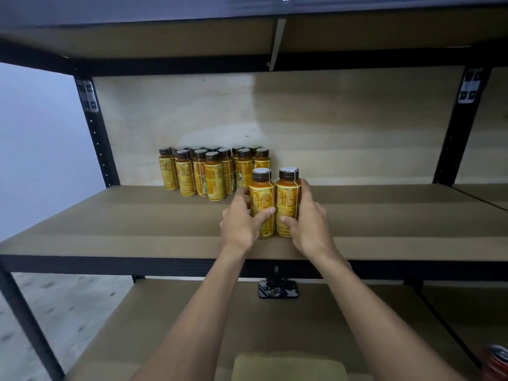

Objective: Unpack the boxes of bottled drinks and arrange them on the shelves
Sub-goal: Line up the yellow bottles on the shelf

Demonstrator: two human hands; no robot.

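Stocking partly done: a group of bottles point(211, 171) stands on the middle shelf point(137, 224). In front of the group's right end, the left hand point(239, 224) grips one bottle point(262, 204) and the right hand point(310, 224) grips a second bottle point(287, 202) — the two touching, upright. Shelf right of the group is unfilled; no boxes in view — remaining stock unknown.

Middle shelf point(137, 221): a cluster of yellow-labelled bottles point(211, 171) stands upright at the rear. In front of it, two more bottles stand upright, side by side. The left grip point(240, 224) curls round the left bottle point(262, 199); the right grip point(309, 224) curls round the right bottle point(287, 199). Lower shelf point(165, 325): a dark flat object point(278, 289) lies on it.
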